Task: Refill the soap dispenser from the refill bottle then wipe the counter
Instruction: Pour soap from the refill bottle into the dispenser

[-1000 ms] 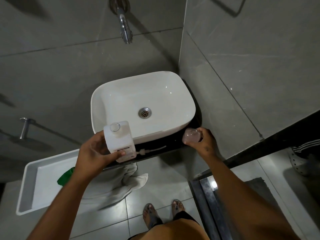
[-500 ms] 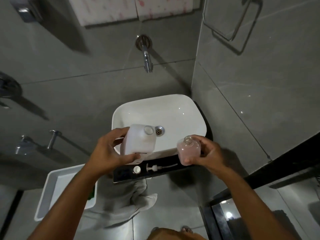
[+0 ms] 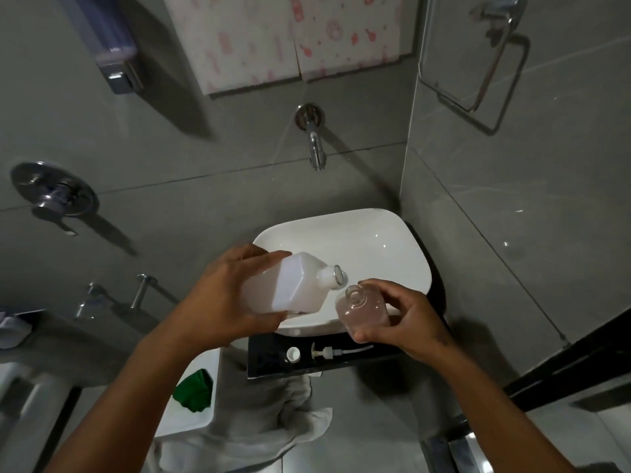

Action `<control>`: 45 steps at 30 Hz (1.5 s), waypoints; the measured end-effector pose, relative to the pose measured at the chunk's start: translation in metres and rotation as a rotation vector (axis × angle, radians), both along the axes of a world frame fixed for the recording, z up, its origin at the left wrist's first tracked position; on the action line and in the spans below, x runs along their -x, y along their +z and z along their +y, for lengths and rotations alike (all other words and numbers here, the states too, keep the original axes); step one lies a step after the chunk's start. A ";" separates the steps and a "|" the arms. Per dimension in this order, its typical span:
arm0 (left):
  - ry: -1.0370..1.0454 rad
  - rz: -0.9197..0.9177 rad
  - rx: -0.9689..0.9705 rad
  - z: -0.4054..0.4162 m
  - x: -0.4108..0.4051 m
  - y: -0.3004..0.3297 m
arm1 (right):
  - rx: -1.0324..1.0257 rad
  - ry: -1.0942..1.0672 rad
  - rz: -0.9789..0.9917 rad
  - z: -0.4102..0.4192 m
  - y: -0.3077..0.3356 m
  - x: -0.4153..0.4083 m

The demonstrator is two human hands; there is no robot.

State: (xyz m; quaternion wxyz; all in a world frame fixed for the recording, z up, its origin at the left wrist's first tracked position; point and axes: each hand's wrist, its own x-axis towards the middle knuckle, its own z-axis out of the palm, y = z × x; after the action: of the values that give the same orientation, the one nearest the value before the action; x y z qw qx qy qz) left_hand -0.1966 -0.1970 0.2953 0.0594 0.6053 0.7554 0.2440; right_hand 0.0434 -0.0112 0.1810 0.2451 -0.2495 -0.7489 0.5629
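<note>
The left hand [image 3: 222, 302] grips the white refill bottle [image 3: 290, 288], tipped so its open mouth sits just above the soap dispenser [image 3: 363, 310] (clear, neck uncapped), which the right hand [image 3: 406, 319] holds over the basin's [image 3: 392, 240] front edge. A cap [image 3: 293, 354] and pump [image 3: 333, 352] lie on the counter's [image 3: 269, 365] front edge.

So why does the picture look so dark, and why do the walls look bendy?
Head view: the light is dim, so the grey tiles look murky; the tap throws a long shadow slanting down to the right; small glints shine on the white sink; the wide lens bows the tile lines; the refill bottle and soap dispenser in the hands look fairly sharp.
</note>
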 end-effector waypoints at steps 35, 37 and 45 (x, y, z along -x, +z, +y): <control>-0.005 0.160 0.072 -0.004 -0.017 0.031 | -0.011 -0.014 0.021 -0.009 0.000 0.016; -0.007 0.162 0.070 -0.004 -0.017 0.031 | -0.013 -0.014 0.019 -0.009 -0.001 0.016; -0.015 0.203 0.082 -0.001 -0.015 0.033 | -0.025 -0.014 0.013 -0.008 -0.002 0.019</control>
State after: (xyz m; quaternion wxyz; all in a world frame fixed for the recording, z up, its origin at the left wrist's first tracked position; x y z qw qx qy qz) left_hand -0.1814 -0.1979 0.3286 0.0090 0.6296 0.7623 0.1497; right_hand 0.0244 -0.0190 0.1791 0.2570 -0.2481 -0.7524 0.5535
